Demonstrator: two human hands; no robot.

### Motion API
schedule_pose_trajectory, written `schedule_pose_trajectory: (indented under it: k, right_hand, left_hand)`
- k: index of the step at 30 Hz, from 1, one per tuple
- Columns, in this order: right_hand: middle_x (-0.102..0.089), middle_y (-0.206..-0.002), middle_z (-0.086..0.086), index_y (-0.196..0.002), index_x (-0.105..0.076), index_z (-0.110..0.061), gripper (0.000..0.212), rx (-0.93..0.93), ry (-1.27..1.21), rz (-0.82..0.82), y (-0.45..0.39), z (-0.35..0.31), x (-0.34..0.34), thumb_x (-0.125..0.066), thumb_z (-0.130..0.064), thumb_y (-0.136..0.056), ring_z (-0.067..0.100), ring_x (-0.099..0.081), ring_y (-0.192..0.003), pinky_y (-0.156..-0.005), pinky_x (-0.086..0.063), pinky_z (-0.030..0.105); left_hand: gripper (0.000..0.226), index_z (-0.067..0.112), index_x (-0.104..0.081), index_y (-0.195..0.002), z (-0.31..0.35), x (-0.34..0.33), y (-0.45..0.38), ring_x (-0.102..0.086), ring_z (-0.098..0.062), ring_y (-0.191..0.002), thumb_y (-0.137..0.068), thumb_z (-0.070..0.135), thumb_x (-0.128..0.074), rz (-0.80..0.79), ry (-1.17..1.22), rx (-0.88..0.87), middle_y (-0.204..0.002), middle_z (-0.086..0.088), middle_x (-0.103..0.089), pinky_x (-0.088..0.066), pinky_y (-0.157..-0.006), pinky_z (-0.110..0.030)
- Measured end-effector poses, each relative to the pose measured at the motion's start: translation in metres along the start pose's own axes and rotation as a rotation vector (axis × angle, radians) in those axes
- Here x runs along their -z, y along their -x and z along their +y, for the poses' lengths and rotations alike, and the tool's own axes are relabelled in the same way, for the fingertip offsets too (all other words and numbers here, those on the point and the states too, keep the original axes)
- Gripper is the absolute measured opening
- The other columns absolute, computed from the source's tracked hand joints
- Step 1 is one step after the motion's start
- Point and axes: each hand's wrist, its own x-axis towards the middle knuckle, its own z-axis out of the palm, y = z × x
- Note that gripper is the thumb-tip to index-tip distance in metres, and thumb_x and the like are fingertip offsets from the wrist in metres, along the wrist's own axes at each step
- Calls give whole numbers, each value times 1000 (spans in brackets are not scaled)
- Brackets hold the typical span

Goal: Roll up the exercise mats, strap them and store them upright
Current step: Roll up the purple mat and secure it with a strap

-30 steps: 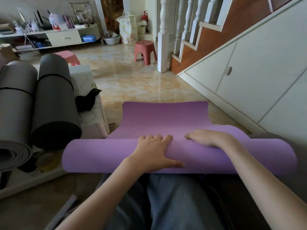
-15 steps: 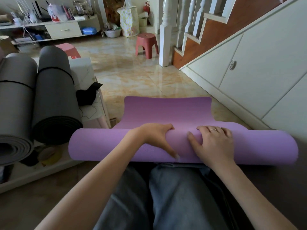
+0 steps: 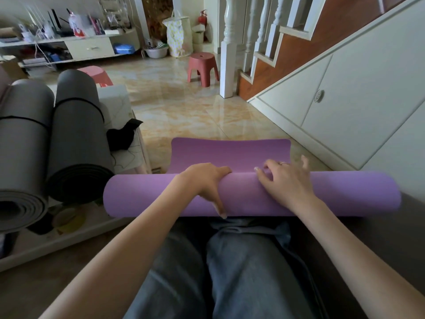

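Since the earlier frames the roll has been growing fatter and the flat tail shorter, while the right hand has been lifting its fingers off the surface. One purple mat [image 3: 142,196] is lying across the floor in front of the person's knees, its long axis running left to right, the rolled part thick, smooth and matte, with a short flat piece reaching away toward the stairs [image 3: 287,54] and ending in a slightly curled far edge. Two grey mats [image 3: 76,139], already rolled and each banded by a thin black strap, are lying side by side on a low white table [image 3: 119,104] at the left, their spiral ends pointing toward the camera. Two red stools [image 3: 202,67] are standing farther back on the tiled floor. The left hand [image 3: 207,183] is curling over the top of the roll, thumb down its near side. The right hand [image 3: 285,180] is resting its palm on the roll with fingers spread and partly raised, gripping nothing.
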Motion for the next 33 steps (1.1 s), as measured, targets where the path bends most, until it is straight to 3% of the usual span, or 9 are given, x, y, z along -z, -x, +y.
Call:
schedule_pose_trajectory:
  k: [3, 6, 9, 12, 17, 20, 22, 27, 33]
  right_hand:
    - [-44, -146, -6, -146, -31, -35, 88, 209, 63, -36, 18, -3, 8, -15, -83, -74, 17, -41, -132, -112, -3, 57]
    - [-18, -158, 0, -151, -4, -38, 120, 204, 133, -253, 19, -6, 11, -53, -89, -54, 24, -23, -142, -111, -7, 64]
    - [-25, -154, 9, -151, 0, -39, 132, 173, 179, -351, 5, -7, 11, -71, -80, -47, 32, -27, -139, -108, -12, 68]
    - [-39, -145, 8, -149, -8, -37, 131, 175, 165, -395, -9, -6, 14, -73, -80, -43, 32, -38, -131, -107, -26, 63]
    - [-47, -135, 8, -144, -20, -36, 122, 222, 152, -435, -21, -12, 21, -74, -79, -44, 33, -45, -124, -102, -36, 57]
    - [-60, -116, 1, -129, -41, -34, 104, 279, 112, -466, -18, -11, 33, -76, -78, -43, 26, -57, -106, -83, -48, 38]
    - [-63, -112, -5, -123, -47, -35, 97, 294, 93, -512, -18, -10, 45, -75, -79, -42, 21, -59, -99, -73, -45, 32]
    - [-56, -116, -14, -128, -48, -37, 92, 300, 52, -697, -5, -5, 56, -75, -77, -49, 14, -53, -101, -82, -42, 28]
    - [-62, -119, -8, -120, -54, -31, 71, 252, -75, -1125, 13, -2, 64, -80, -61, -60, 12, -62, -109, -100, -48, 31]
  left_hand:
    - [105, 36, -38, -135, -7, 4, -5, -56, -20, -108, -46, 60, -88, -36, 87, -3, -122, 7, -59, -47, -86, -34]
    - [107, 39, -33, -138, -12, -2, -6, -52, -21, -115, -48, 60, -87, -44, 141, -10, -129, 8, -55, -44, -93, -37]
    - [125, 37, -11, -149, -5, -17, -5, -39, -30, -127, -50, 70, -80, 103, -18, 31, -138, -3, -43, -34, -106, -49]
    - [131, 31, -1, -152, 0, -39, 2, -34, -31, -128, -53, 73, -75, 297, -261, 45, -142, -7, -34, -27, -108, -48]
    - [124, 32, -10, -150, -6, -38, 2, -47, -29, -120, -53, 67, -78, 312, -232, 53, -135, -4, -45, -36, -99, -44]
    - [113, 30, -28, -139, -3, -19, 5, -59, -29, -108, -47, 67, -81, 233, -208, -5, -122, -3, -58, -48, -87, -40]
    - [108, 29, -36, -131, 1, -6, 9, -61, -28, -102, -43, 69, -83, 171, -204, -35, -116, -3, -63, -49, -82, -36]
    - [98, 34, -41, -127, 18, 8, 34, -53, -19, -85, -45, 66, -85, -62, -102, -76, -103, 2, -59, -45, -81, -33]
    - [97, 34, -36, -140, 25, 3, 56, -42, -16, -126, -59, 58, -83, -356, 5, -101, -132, 11, -45, -35, -105, -34]
